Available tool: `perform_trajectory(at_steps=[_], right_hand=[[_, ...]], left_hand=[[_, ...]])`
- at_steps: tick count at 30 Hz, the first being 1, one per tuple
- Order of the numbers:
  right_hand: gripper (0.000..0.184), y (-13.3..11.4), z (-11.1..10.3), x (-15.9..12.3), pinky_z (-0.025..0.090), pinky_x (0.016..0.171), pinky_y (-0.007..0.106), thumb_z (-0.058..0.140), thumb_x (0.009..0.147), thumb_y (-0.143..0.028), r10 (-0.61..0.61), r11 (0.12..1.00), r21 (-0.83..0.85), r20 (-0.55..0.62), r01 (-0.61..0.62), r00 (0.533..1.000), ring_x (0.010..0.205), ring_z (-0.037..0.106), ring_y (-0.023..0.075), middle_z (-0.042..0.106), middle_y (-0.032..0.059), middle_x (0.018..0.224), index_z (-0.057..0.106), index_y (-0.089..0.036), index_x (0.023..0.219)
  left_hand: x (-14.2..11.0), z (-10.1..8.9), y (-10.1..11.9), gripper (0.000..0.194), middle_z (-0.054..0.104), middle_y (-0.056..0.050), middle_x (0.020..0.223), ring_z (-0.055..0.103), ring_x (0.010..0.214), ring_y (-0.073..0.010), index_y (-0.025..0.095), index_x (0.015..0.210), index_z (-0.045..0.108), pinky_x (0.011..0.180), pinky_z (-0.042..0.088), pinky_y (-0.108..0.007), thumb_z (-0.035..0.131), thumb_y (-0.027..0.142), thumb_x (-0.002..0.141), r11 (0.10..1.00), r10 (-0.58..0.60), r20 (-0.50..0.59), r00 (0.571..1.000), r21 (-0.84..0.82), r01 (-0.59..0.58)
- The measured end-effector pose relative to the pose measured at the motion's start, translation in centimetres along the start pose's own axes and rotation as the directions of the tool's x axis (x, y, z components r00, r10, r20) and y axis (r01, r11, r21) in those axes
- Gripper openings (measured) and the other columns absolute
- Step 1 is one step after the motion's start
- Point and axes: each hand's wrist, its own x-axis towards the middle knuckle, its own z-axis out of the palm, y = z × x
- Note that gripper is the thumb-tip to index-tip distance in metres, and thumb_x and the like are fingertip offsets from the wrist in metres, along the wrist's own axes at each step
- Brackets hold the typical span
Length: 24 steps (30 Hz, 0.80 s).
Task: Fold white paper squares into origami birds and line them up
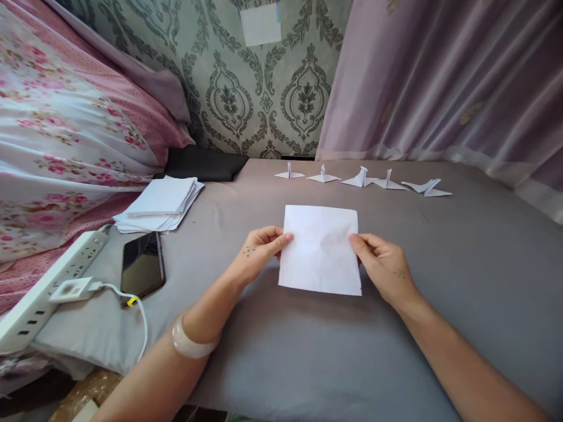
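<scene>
Hands pinching a square white paper sheet (320,250) by its side edges, flat over the grey cloth surface (461,252).

Left hand (257,253) has thumb and fingertips closed on the sheet's left edge; right hand (382,262) is closed the same way on the right edge, both grips light, other fingers loosely curled. Sheet sits mid-surface, just in front of the body, and shows faint creases through the centre. For a clean fold: keep it flat, match corners exactly before pressing, then run a finger along the crease from the middle outward. Beyond it, a row of folded paper figures (360,179) lines the far edge. To the left, well apart: a stack of blank paper (160,202), a phone (142,265), a power strip (48,281) with a plugged charger (73,289).
</scene>
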Motion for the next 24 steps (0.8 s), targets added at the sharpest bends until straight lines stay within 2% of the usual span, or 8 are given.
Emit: perform_trajectory(at_steps=[4,6,8,11,13,17,21,24], right_hand=[[0.053,1.0,0.3,0.4,0.048,0.053,0.026,0.057,0.086,-0.044,0.141,0.980,0.131,0.066,-0.149,0.988,0.056,0.057,0.0134,0.066,0.0002,0.069,0.052,-0.018,0.131],[0.054,1.4,0.3,0.6,0.051,0.057,0.027,0.054,0.086,-0.036,0.123,0.987,0.087,0.160,-0.138,0.979,0.062,0.060,0.0136,0.069,0.0027,0.080,0.048,-0.020,0.137],[0.044,1.7,0.2,0.6,0.054,0.070,0.030,0.052,0.085,-0.030,0.062,0.998,-0.011,0.256,-0.062,0.965,0.077,0.064,0.0153,0.070,0.0056,0.098,0.057,-0.022,0.129],[0.034,2.3,0.0,0.5,0.050,0.089,0.036,0.050,0.086,-0.024,-0.093,0.972,-0.174,0.337,0.159,0.937,0.100,0.062,0.0187,0.066,0.0049,0.115,0.067,-0.026,0.115],[0.034,2.7,0.0,0.5,0.047,0.093,0.038,0.048,0.087,-0.020,-0.205,0.917,-0.255,0.359,0.307,0.911,0.107,0.058,0.0202,0.065,0.0048,0.117,0.068,-0.027,0.114],[0.033,3.5,-0.1,0.6,0.048,0.084,0.036,0.045,0.090,-0.016,-0.313,0.796,-0.388,0.393,0.464,0.865,0.097,0.056,0.0211,0.063,0.0078,0.102,0.070,-0.025,0.109],[0.026,3.4,-0.3,0.6,0.049,0.076,0.035,0.050,0.090,-0.020,-0.322,0.753,-0.446,0.392,0.484,0.862,0.091,0.055,0.0217,0.060,0.0082,0.095,0.073,-0.025,0.102],[0.023,2.9,-0.3,0.5,0.048,0.078,0.035,0.050,0.093,-0.029,-0.295,0.777,-0.439,0.380,0.451,0.877,0.091,0.055,0.0209,0.060,0.0073,0.093,0.073,-0.024,0.094]], left_hand=[[0.4,0.2,-0.9,0.022,0.058,0.001,0.062,0.049,0.052,-0.0071,0.012,0.078,0.066,0.051,0.039,-0.020,0.068,0.034,0.078,0.991,-0.129,0.011,0.992,-0.045,0.129],[0.7,0.1,-1.4,0.019,0.059,0.000,0.062,0.051,0.050,-0.0076,0.010,0.084,0.066,0.049,0.040,-0.020,0.066,0.029,0.078,0.980,-0.197,-0.014,0.980,-0.004,0.197],[0.9,-0.1,-1.7,0.030,0.060,0.002,0.062,0.051,0.048,-0.0079,0.009,0.104,0.063,0.048,0.040,-0.020,0.066,0.023,0.077,0.971,-0.235,-0.065,0.970,0.030,0.237],[0.9,-0.3,-1.9,0.063,0.056,0.007,0.056,0.050,0.045,-0.0080,0.015,0.136,0.043,0.048,0.039,-0.019,0.064,0.019,0.077,0.972,-0.217,-0.111,0.970,0.068,0.225],[0.9,-0.3,-1.8,0.056,0.055,0.007,0.057,0.049,0.045,-0.0077,0.016,0.134,0.047,0.048,0.038,-0.019,0.059,0.018,0.079,0.972,-0.201,-0.092,0.975,0.109,0.210],[0.7,-0.4,-1.5,0.033,0.055,0.002,0.062,0.048,0.049,-0.0083,0.012,0.103,0.068,0.051,0.040,-0.021,0.045,0.011,0.079,0.914,-0.239,-0.025,0.971,0.331,0.233],[0.4,-1.2,-1.5,0.043,0.060,-0.005,0.084,0.058,0.080,-0.0168,0.018,0.103,0.071,0.078,0.049,-0.031,0.041,0.006,0.076,0.807,-0.078,0.083,0.994,0.590,0.014],[0.3,-2.0,-1.7,0.046,0.056,-0.009,0.113,0.050,0.108,-0.0234,0.022,0.102,0.072,0.098,0.042,-0.040,0.044,0.003,0.072,0.684,0.057,0.142,0.988,0.715,-0.143]])
